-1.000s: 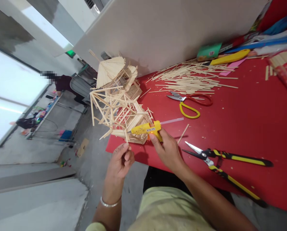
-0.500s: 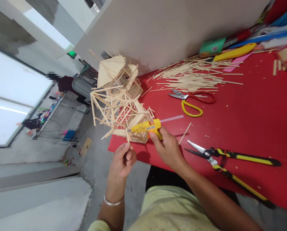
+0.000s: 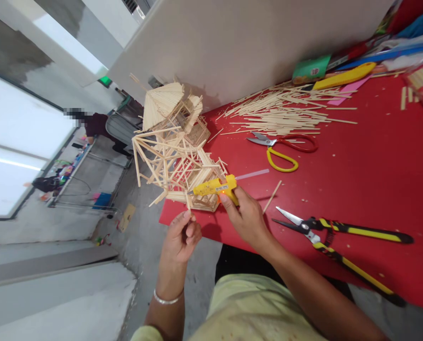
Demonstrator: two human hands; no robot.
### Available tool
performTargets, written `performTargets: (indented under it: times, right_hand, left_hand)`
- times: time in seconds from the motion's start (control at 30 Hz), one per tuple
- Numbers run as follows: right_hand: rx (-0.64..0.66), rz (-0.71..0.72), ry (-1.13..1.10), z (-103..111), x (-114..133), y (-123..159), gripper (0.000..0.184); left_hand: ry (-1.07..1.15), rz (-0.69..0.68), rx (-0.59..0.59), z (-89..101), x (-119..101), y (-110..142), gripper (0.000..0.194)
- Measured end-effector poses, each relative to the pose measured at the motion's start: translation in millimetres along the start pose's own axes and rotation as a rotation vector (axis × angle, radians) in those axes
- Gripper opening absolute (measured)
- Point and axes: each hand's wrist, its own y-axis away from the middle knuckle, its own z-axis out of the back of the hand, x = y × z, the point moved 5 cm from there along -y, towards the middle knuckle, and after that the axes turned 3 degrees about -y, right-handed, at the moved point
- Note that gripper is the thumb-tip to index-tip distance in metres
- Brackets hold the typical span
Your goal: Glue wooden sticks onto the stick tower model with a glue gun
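Note:
My right hand (image 3: 246, 214) is wrapped round the grip of a yellow hot glue gun (image 3: 211, 186), with a clear glue stick (image 3: 252, 174) poking out of its back end. Its nozzle points left and meets the upper end of a short wooden stick (image 3: 189, 202). The lower end of that stick is pinched between the thumb and fingers of my left hand (image 3: 182, 233), just off the table's front edge. Right behind the gun stands a model building of thin wooden sticks (image 3: 165, 156), with an open frame in front and a fan-shaped stick roof (image 3: 163, 105) farther back.
On the red table (image 3: 356, 166) lie loose wooden sticks (image 3: 282, 113), scissors with red and yellow handles (image 3: 275, 144), and open long-handled snips (image 3: 314, 229). A yellow cutter (image 3: 346, 76) rests at the back. Another person (image 3: 96, 125) sits far left.
Both hands, the glue gun and the stick keep nearly the same places. Only a very slight shift of the whole view shows.

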Motion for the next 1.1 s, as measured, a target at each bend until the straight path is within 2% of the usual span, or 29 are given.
performTargets:
  times: [0.33,0.73,1.1]
  right_hand:
    - [0.001,-0.006,0.006,-0.6,-0.2,-0.5,0.036]
    - [0.018,-0.006,0.023,-1.3,-0.3,0.2,0.035]
    - [0.007,0.009,0.021,-0.8,-0.2,1.3,0.034]
  left_hand:
    - [-0.015,-0.016,0.012,2.0,1.2,0.1,0.032]
    - [-0.011,-0.016,0.008,-1.0,0.7,1.6,0.043]
    - [-0.024,-0.012,0.021,2.4,2.1,-0.1,0.042]
